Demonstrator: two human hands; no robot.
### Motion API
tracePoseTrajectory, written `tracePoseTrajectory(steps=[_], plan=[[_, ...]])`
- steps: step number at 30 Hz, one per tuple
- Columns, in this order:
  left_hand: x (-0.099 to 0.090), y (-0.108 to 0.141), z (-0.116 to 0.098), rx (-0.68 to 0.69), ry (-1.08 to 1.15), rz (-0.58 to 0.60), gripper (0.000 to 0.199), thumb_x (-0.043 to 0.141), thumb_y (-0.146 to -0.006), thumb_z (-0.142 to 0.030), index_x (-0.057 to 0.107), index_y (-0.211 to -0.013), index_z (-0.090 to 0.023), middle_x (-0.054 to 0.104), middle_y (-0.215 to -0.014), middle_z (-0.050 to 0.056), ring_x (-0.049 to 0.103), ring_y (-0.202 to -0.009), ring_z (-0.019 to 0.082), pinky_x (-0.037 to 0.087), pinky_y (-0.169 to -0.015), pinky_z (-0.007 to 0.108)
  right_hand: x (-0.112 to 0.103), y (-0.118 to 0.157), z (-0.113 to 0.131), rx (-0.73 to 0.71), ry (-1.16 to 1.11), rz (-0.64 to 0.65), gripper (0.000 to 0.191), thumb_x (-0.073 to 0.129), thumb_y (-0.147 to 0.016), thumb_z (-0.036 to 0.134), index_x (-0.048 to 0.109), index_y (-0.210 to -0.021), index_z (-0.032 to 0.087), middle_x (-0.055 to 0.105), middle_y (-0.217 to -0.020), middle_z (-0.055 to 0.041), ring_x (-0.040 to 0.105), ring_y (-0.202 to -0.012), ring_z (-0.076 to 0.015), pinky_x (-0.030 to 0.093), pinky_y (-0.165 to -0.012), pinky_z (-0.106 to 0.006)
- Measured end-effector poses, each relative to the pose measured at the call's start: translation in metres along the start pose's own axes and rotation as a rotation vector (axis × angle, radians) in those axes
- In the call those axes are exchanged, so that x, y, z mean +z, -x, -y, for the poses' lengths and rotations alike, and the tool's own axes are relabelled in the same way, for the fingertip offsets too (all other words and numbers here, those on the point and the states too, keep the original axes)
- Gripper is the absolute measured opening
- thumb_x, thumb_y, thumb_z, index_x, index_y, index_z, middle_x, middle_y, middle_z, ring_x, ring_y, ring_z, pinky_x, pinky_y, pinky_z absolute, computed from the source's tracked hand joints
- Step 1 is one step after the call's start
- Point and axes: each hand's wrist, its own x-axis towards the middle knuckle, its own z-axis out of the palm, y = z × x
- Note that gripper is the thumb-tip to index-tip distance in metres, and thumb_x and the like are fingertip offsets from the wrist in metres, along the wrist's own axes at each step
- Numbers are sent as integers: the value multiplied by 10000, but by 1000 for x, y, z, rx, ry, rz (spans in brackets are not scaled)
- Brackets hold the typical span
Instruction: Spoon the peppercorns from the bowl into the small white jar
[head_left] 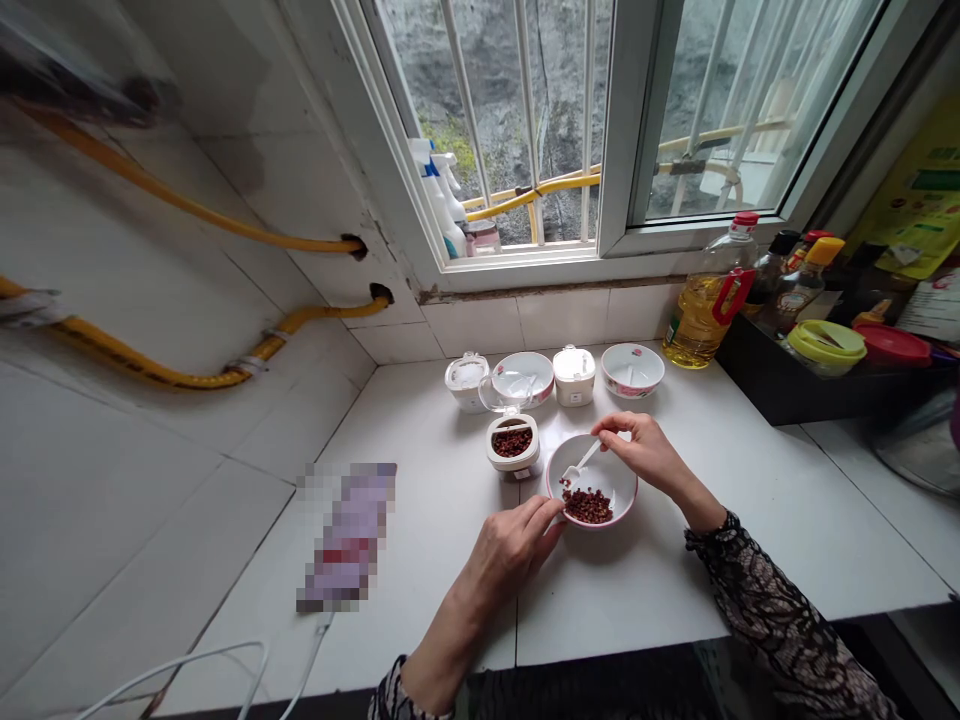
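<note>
A white bowl with a pink rim (630, 497) stands on the counter, with a heap of small reddish-brown peppercorns (589, 507) in its near part. My right hand (636, 445) pinches the handle of a small white spoon (583, 466), whose scoop is down inside the bowl by the peppercorns. My left hand (517, 538) is at the bowl's left side, fingers and thumb closed on its rim. Just left of the bowl, a white spice jar (514, 462) stands with its lid up, filled with similar peppercorns.
Behind stand a closed white jar (575, 376), a second jar (466, 382) and two flowered bowls, one left (523, 380), one right (633, 371). An oil bottle (701, 310) and a black condiment rack (787, 385) stand right. A blurred-out flat object (349, 540) with a cable lies left.
</note>
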Motion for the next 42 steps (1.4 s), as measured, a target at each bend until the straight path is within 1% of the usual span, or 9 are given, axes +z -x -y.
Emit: tracePoseTrajectory(steps=[5, 9, 14, 18, 22, 26, 30, 38, 42], plan=[[0, 0, -1, 0, -33, -1, 132, 439, -1032, -204, 544, -1103, -166, 710, -866, 51, 694, -629, 124, 527, -533, 190, -3, -5, -2, 40, -111, -40, 176, 590, -796, 283, 731, -788, 179, 744, -709, -37, 700, -665, -188, 545, -667, -301], [0, 0, -1, 0, -40, -5, 143, 418, -1044, -214, 546, -1088, -167, 708, -857, 49, 697, -631, 130, 519, -513, 196, 4, -10, 6, -29, -154, -123, 201, 613, -826, 336, 738, -821, 179, 746, -727, -49, 696, -694, -198, 553, -692, -322], [1, 0, -1, -2, -55, -7, 157, 409, -1049, -219, 549, -1094, -163, 708, -854, 48, 700, -638, 128, 524, -526, 194, 23, -9, 29, -282, 26, -252, 130, 611, -882, 236, 735, -895, 199, 768, -898, -83, 690, -878, -233, 528, -854, -388], [2, 0, -1, -2, -56, -5, 178, 389, -1054, -226, 553, -1077, -161, 699, -832, 42, 696, -626, 135, 529, -522, 202, 39, -2, 38, -522, 295, -223, 199, 526, -956, 182, 712, -903, 227, 761, -850, -56, 672, -919, -236, 399, -1053, -487], [2, -1, -1, 0, -54, -3, 186, 380, -1060, -230, 552, -1069, -163, 699, -834, 40, 696, -628, 131, 523, -523, 199, 35, 2, 40, -630, 370, -264, 222, 495, -977, 171, 700, -922, 234, 756, -839, -38, 671, -935, -225, 347, -1092, -480], [1, -1, -1, 0, -50, -11, 173, 389, -1059, -234, 543, -1086, -162, 698, -840, 42, 693, -626, 131, 512, -517, 203, 14, 1, 34, -585, 356, -323, 194, 523, -954, 168, 701, -905, 227, 749, -833, -42, 669, -876, -229, 397, -1023, -453], [0, -1, -2, -2, -33, 5, 141, 404, -1052, -214, 530, -1091, -164, 693, -832, 28, 688, -630, 129, 500, -506, 199, -3, 0, 15, -498, 426, -234, 172, 559, -896, 136, 710, -862, 210, 749, -818, -58, 669, -879, -249, 447, -922, -430], [0, 0, -1, -18, 7, 17, 137, 436, -1037, -204, 543, -1115, -167, 695, -851, 29, 644, -546, 97, 499, -505, 188, 12, 8, -8, -420, 398, 20, 174, 575, -879, 81, 707, -835, 187, 753, -826, -59, 675, -906, -238, 417, -944, -469], [1, 1, 0, -7, 6, 5, 142, 427, -1045, -215, 539, -1110, -158, 702, -869, 42, 647, -556, 102, 501, -507, 191, 12, 10, -6, -356, 305, 40, 191, 583, -861, 74, 710, -805, 206, 754, -838, -49, 679, -941, -236, 414, -970, -482]])
